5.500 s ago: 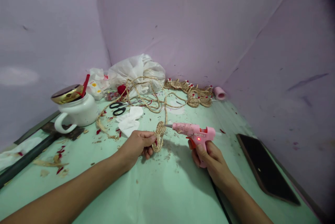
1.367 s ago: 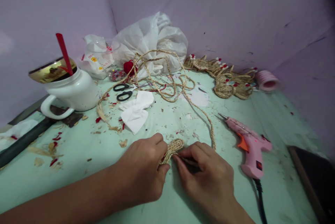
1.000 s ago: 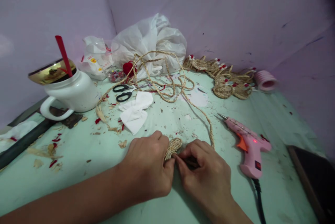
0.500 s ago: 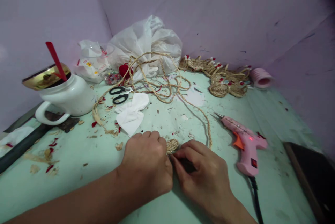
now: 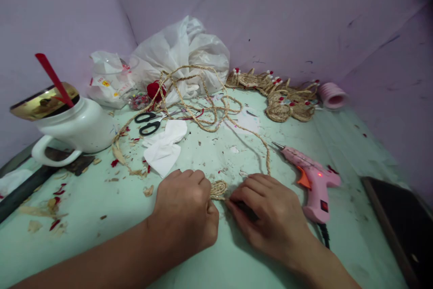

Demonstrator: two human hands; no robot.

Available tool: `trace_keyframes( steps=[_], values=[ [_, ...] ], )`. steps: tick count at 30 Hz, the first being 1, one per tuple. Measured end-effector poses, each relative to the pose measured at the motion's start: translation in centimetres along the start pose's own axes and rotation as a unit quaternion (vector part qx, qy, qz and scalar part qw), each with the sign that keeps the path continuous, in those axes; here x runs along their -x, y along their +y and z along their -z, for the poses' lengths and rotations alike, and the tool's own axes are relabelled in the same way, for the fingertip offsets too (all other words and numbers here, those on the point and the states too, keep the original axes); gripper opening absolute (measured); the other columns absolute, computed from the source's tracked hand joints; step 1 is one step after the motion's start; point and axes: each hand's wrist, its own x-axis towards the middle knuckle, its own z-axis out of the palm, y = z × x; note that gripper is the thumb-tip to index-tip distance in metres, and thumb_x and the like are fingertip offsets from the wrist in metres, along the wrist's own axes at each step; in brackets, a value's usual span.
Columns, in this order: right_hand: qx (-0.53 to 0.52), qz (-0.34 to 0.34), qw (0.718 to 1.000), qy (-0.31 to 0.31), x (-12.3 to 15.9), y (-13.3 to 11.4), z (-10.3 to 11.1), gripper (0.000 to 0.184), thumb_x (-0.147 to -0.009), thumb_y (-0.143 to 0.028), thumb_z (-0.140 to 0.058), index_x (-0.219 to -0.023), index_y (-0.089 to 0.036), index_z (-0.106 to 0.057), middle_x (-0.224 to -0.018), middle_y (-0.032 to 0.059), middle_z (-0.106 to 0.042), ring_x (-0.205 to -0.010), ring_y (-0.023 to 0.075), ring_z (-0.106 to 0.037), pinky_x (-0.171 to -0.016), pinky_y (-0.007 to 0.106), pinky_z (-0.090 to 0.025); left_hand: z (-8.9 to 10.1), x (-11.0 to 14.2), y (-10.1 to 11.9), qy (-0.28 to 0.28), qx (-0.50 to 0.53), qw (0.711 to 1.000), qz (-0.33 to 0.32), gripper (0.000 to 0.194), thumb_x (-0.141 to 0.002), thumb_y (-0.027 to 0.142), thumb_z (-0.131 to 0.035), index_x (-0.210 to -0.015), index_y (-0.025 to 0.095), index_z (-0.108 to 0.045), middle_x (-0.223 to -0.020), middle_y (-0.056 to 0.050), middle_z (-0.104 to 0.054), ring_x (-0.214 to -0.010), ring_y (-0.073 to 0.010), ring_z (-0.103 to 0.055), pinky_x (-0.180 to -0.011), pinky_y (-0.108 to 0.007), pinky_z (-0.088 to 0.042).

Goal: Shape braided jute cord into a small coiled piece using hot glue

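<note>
My left hand (image 5: 186, 208) is closed in a fist around a coiled piece of braided straw cord (image 5: 218, 189); only its rounded end shows past my knuckles. Opposite it, my right hand (image 5: 267, 212) pinches the free braided cord (image 5: 268, 162) where it leaves the coil, thumb against forefinger. From there the cord runs behind my right hand, up the table and into a loose tangle. A pink glue gun (image 5: 313, 181) with a lit red light lies to the right of my right hand, its metal tip pointing to the back left.
Black-handled scissors (image 5: 149, 127) and white paper (image 5: 165, 149) lie behind my left hand. A white mug (image 5: 76, 126) stands at left near a dark-handled hammer (image 5: 27, 192). Pinned straw butterfly shapes (image 5: 287, 104), a plastic bag (image 5: 182, 59) and a pink roll (image 5: 333, 96) line the back; a phone (image 5: 395, 226) lies right.
The glue gun, held in my right hand at first, now lies on the table. My right hand has moved to the cord and lately drawn slightly away from my left. The view has shifted.
</note>
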Motion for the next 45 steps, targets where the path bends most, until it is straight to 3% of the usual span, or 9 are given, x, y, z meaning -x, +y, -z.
trace_keyframes(
  steps=[11, 17, 21, 26, 33, 40, 45],
  values=[
    [0.009, -0.045, 0.998, 0.032, 0.3, 0.3, -0.9, 0.018, -0.08, -0.024, -0.054, -0.066, -0.018, -0.064, -0.06, 0.002, -0.059, -0.056, 0.0141, -0.054, -0.051, 0.026, -0.037, -0.1, -0.2, 0.0, -0.011, 0.013, 1.0, 0.005, 0.008, -0.062, 0.019, -0.049, -0.054, 0.019, -0.051, -0.057, -0.004, -0.054, -0.056, -0.0181, -0.05, -0.052, -0.031, -0.031],
    [-0.012, 0.007, 1.0, 0.014, 0.1, 1.4, -0.4, 0.016, -0.084, -0.016, -0.051, -0.074, -0.017, -0.064, -0.066, 0.0022, -0.062, -0.066, 0.0162, -0.058, -0.079, 0.036, -0.043, -0.1, -0.1, -0.1, -0.016, 0.021, 1.0, 0.0, 0.008, -0.062, 0.016, -0.047, -0.055, 0.019, -0.05, -0.057, -0.003, -0.053, -0.056, -0.0188, -0.049, -0.052, -0.032, -0.029],
    [-0.027, -0.013, 0.999, 0.017, 0.2, 1.9, -0.4, 0.013, -0.084, -0.014, -0.051, -0.081, -0.016, -0.063, -0.073, 0.0048, -0.063, -0.075, 0.0184, -0.057, -0.073, 0.034, -0.045, -0.1, 0.0, -0.3, -0.014, 0.026, 1.0, -0.004, 0.008, -0.062, 0.016, -0.047, -0.055, 0.019, -0.05, -0.058, -0.003, -0.053, -0.057, -0.0194, -0.049, -0.052, -0.032, -0.03],
    [0.002, 0.002, 1.0, 0.023, 0.1, 2.2, -0.5, 0.019, -0.083, -0.008, -0.047, -0.08, -0.017, -0.063, -0.074, 0.0028, -0.064, -0.072, 0.0161, -0.057, -0.09, 0.043, -0.036, -0.1, 0.1, -0.3, -0.015, 0.02, 1.0, -0.011, 0.008, -0.063, 0.016, -0.047, -0.057, 0.019, -0.051, -0.059, -0.004, -0.053, -0.057, -0.0194, -0.049, -0.052, -0.032, -0.03],
    [-0.003, -0.037, 0.999, 0.025, -0.4, 2.3, -0.9, 0.011, -0.082, -0.012, -0.053, -0.08, -0.017, -0.063, -0.076, 0.0042, -0.064, -0.074, 0.019, -0.056, -0.073, 0.037, -0.038, -0.4, 0.1, -0.2, 0.012, 0.031, 0.999, -0.021, 0.009, -0.063, 0.014, -0.047, -0.057, 0.019, -0.051, -0.06, -0.004, -0.053, -0.057, -0.0201, -0.049, -0.052, -0.034, -0.033],
    [-0.003, 0.001, 1.0, 0.025, -0.4, 2.5, -0.8, 0.013, -0.082, -0.01, -0.053, -0.08, -0.017, -0.063, -0.077, 0.0025, -0.065, -0.073, 0.0168, -0.057, -0.093, 0.044, -0.029, -0.5, 0.4, -0.9, 0.019, 0.067, 0.997, -0.036, 0.012, -0.066, 0.013, -0.047, -0.062, 0.017, -0.058, -0.062, -0.004, -0.055, -0.061, -0.0209, -0.052, -0.056, -0.035, -0.04],
    [-0.015, 0.031, 0.999, -0.004, 0.0, 2.9, -0.1, 0.011, -0.082, -0.013, -0.054, -0.079, -0.017, -0.063, -0.075, 0.0015, -0.065, -0.072, 0.0156, -0.057, -0.097, 0.045, -0.027, -0.6, 0.5, -1.4, 0.045, 0.095, 0.992, -0.076, 0.017, -0.067, 0.011, -0.048, -0.069, 0.016, -0.064, -0.064, -0.005, -0.057, -0.063, -0.0208, -0.053, -0.059, -0.036, -0.042]
  ],
)
